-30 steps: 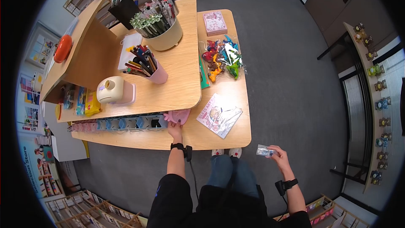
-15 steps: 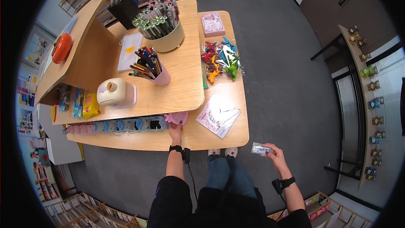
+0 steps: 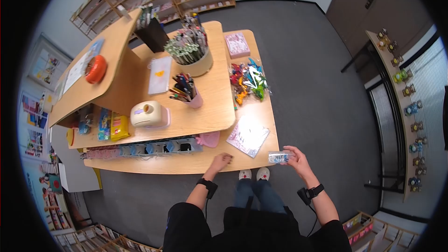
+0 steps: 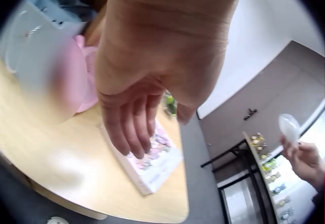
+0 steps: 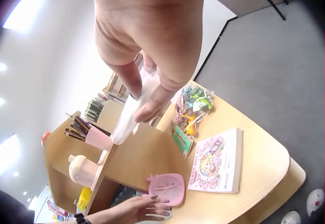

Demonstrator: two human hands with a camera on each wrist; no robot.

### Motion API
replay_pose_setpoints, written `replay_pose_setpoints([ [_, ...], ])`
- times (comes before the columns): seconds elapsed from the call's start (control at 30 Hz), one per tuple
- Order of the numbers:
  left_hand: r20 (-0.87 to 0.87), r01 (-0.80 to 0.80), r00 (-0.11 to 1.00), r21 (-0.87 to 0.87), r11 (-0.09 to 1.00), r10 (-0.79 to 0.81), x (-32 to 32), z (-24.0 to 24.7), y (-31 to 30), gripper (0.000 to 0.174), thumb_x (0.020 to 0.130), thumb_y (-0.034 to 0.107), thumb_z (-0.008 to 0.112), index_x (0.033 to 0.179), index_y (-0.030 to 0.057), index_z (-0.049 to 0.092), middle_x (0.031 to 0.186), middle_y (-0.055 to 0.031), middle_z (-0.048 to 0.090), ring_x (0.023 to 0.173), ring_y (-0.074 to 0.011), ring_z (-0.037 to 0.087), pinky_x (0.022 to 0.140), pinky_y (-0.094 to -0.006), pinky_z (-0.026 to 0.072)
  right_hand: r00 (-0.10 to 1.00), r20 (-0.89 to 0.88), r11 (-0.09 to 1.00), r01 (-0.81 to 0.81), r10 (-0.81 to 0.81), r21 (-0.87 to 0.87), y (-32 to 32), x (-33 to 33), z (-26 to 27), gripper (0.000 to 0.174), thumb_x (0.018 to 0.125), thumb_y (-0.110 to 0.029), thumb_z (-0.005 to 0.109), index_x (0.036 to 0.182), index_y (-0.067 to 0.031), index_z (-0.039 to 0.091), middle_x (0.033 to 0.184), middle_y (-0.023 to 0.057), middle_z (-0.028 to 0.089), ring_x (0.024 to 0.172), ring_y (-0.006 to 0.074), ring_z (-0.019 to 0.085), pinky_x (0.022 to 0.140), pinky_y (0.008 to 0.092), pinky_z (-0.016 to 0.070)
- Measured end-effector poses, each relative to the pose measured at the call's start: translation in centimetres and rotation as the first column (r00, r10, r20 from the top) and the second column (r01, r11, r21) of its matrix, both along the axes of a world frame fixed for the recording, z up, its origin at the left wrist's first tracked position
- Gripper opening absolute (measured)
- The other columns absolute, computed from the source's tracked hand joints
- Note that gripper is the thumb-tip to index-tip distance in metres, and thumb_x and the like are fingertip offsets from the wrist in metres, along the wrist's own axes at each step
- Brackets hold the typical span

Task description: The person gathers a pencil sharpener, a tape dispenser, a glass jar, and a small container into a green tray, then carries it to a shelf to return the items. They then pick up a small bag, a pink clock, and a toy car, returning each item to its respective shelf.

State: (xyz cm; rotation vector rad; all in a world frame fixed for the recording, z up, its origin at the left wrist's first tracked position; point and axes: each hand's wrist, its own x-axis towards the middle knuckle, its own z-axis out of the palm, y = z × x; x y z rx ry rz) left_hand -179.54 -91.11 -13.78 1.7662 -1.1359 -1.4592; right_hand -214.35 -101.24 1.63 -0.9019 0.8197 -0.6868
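Observation:
My right hand (image 3: 298, 160) pinches a small clear packet (image 3: 278, 157) with blue bits inside, near the table's right corner; the right wrist view shows the packet (image 5: 133, 107) between thumb and fingers. Over the table's front edge is my left hand (image 3: 219, 162), holding nothing, its fingers loosely bent in the left wrist view. Behind it lies a pink dish (image 3: 208, 139), at the end of a row of blue bins (image 3: 172, 146). A pink-and-white book (image 3: 248, 136) lies right of the dish.
A bag of colourful toy figures (image 3: 249, 80) and a pink box (image 3: 237, 45) lie farther back. On the raised shelf (image 3: 205, 116) stand a pink pen cup (image 3: 194, 100), a cream dispenser (image 3: 149, 114) and a large pen pot (image 3: 198, 65).
My left hand has come off the pink dish and moved right, towards me. The right hand, with the packet, has moved slightly up and left. The head view has shifted.

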Motion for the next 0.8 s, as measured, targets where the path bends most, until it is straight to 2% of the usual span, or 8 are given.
replay_pose_setpoints([
  [0.1,-0.348,0.171,0.919,-0.071,0.983,-0.185,-5.0,8.7,-2.2,0.032,0.092,0.016,0.049,0.123,0.0041,0.051,0.103,-0.0096,0.062,0.087,-0.0155,0.063,0.074,-0.0270,0.0509,0.995,-0.006,0.994,-0.103,0.103,-0.048,-0.6,1.6,0.1,0.044,0.081,0.007,0.053,0.123,0.0007,0.045,0.112,0.0118,0.056,0.102,0.0184,0.058,0.084,0.0307,0.0529],
  [0.17,-0.571,0.110,0.804,-0.131,0.985,-0.165,-7.5,12.9,-3.4,0.043,0.088,0.006,0.054,0.130,0.0050,0.044,0.106,-0.0104,0.059,0.091,-0.0173,0.063,0.078,-0.0275,0.0520,0.980,-0.073,0.973,-0.193,0.185,-0.130,-1.3,2.7,0.0,0.040,0.082,0.004,0.056,0.122,0.0014,0.046,0.110,0.0110,0.058,0.099,0.0173,0.060,0.084,0.0307,0.0525],
  [0.23,-0.545,0.075,0.823,-0.172,0.982,-0.158,-9.2,15.7,-4.0,0.043,0.085,0.000,0.056,0.127,0.0020,0.045,0.103,-0.0105,0.060,0.087,-0.0166,0.064,0.075,-0.0259,0.0531,0.975,-0.053,0.962,-0.224,0.218,-0.156,-2.1,3.4,0.5,0.036,0.083,0.005,0.056,0.118,0.0024,0.049,0.109,0.0109,0.059,0.097,0.0163,0.060,0.084,0.0293,0.0521],
  [0.43,-0.421,-0.235,0.895,-0.165,0.958,0.147,-14.1,17.7,-4.9,0.026,0.086,-0.002,0.055,0.112,-0.0047,0.055,0.091,-0.0116,0.065,0.076,-0.0151,0.066,0.066,-0.0250,0.0551,0.885,-0.131,0.860,-0.464,0.446,-0.212,-6.1,1.9,1.1,0.030,0.083,0.006,0.054,0.113,0.0049,0.053,0.101,0.0091,0.062,0.091,0.0149,0.062,0.082,0.0279,0.0513],
  [0.5,-0.257,-0.185,0.957,-0.195,0.963,0.132,-16.5,17.8,-6.5,0.021,0.086,-0.002,0.055,0.107,-0.0049,0.058,0.086,-0.0107,0.066,0.072,-0.0148,0.066,0.064,-0.0243,0.0547,0.877,-0.119,0.843,-0.480,0.465,-0.242,-7.7,-0.6,0.8,0.031,0.083,0.007,0.053,0.113,0.0046,0.052,0.101,0.0095,0.062,0.090,0.0151,0.062,0.082,0.0275,0.0513],
  [0.57,-0.295,-0.206,0.945,-0.197,0.959,0.142,-20.0,16.5,-8.8,0.019,0.086,-0.001,0.056,0.105,-0.0052,0.058,0.083,-0.0102,0.066,0.071,-0.0146,0.066,0.063,-0.0240,0.0545,0.915,-0.043,0.904,-0.403,0.401,-0.143,-9.5,-3.9,1.5,0.031,0.083,0.007,0.053,0.114,0.0044,0.052,0.101,0.0101,0.062,0.089,0.0161,0.063,0.081,0.0276,0.0518],
  [0.63,-0.365,-0.217,0.920,-0.172,0.961,0.143,-24.1,17.0,-12.3,0.016,0.086,0.001,0.058,0.101,-0.0059,0.060,0.081,-0.0095,0.066,0.069,-0.0136,0.066,0.062,-0.0233,0.0540,0.937,-0.062,0.924,-0.350,0.344,-0.153,-11.3,-8.2,3.2,0.032,0.083,0.007,0.053,0.115,0.0047,0.050,0.101,0.0114,0.061,0.086,0.0175,0.064,0.077,0.0285,0.0540],
  [0.8,-0.232,0.029,0.970,-0.189,0.981,-0.074,-33.0,17.7,-21.4,0.018,0.086,0.005,0.059,0.100,-0.0054,0.061,0.079,-0.0087,0.067,0.070,-0.0125,0.066,0.063,-0.0237,0.0535,0.984,-0.072,0.974,-0.171,0.162,-0.150,-16.1,-18.4,5.2,0.032,0.083,0.007,0.055,0.114,0.0039,0.049,0.097,0.0127,0.062,0.083,0.0170,0.064,0.073,0.0277,0.0546],
])
